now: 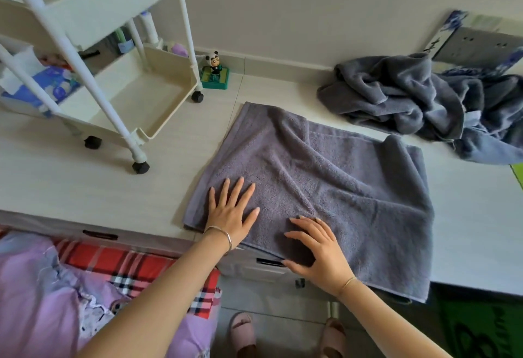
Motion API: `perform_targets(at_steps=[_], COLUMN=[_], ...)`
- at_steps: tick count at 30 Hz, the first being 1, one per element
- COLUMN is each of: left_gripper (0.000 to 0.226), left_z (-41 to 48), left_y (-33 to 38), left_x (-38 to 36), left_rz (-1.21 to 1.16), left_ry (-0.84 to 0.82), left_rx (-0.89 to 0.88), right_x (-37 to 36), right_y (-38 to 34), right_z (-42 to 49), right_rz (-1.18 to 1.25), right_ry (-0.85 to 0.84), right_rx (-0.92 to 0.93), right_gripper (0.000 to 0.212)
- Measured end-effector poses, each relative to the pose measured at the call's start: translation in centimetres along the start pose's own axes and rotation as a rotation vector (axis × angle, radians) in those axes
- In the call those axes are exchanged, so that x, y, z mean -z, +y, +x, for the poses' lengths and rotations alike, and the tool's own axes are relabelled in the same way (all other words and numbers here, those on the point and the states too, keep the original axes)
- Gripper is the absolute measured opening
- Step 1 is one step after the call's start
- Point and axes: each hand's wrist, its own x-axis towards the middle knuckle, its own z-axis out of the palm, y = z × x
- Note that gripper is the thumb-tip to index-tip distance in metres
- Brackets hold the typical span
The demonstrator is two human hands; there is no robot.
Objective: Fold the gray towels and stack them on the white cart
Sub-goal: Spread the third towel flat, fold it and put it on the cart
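Observation:
A gray towel point(334, 176) lies spread on the pale tabletop point(85, 187), folded over once, its near edge hanging over the table's front. My left hand point(230, 212) rests flat on its near left corner, fingers apart. My right hand point(319, 253) presses on the towel's near edge, fingers spread and curled slightly, thumb at the overhanging hem. A crumpled heap of gray towels point(418, 100) sits at the back right against the wall. The white cart point(119, 74) stands on black wheels at the back left; its lowest tray holds no towel.
A small panda figurine point(215, 70) on a green base stands beside the cart by the wall. Bottles and packets fill the cart's far side point(42, 83). A drawer front point(268, 267) lies below the table edge. A plaid and lilac bedding point(85, 287) is at the lower left.

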Motion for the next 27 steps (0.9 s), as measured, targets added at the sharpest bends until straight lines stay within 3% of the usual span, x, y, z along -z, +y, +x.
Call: perform_targets(at_steps=[4, 12, 17, 22, 25, 27], left_gripper=[0.081, 0.091, 0.087, 0.085, 0.088, 0.073], left_z=[0.0, 1.1, 1.2, 2.0, 2.9, 3.5], left_y=[0.0, 0.7, 0.7, 2.0, 3.3, 3.9], left_x=[0.1, 1.9, 2.1, 2.1, 2.0, 1.6], left_rz=[-0.054, -0.13, -0.158, -0.176, -0.154, -0.106], left_ry=[0.029, 0.052, 0.116, 0.187, 0.095, 0.022], left_rx=[-0.004, 0.032, 0.013, -0.032, -0.066, -0.071], right_x=[-0.1, 0.4, 1.8, 0.2, 1.4, 2.4], right_y=[-0.6, -1.4, -3.1, -1.4, -1.0, 0.1], right_z=[-0.5, -0.5, 0.2, -0.3, 1.6, 3.3], right_rz=[0.056, -0.106, -0.138, -0.14, -0.09, -0.09], right_ry=[0.115, 0.147, 0.194, -0.002, 0.085, 0.161], right_rx=[0.022, 0.172, 0.221, 0.29, 0.212, 0.063], right_gripper=[0.022, 0.005, 0.007, 0.008, 0.017, 0.022])
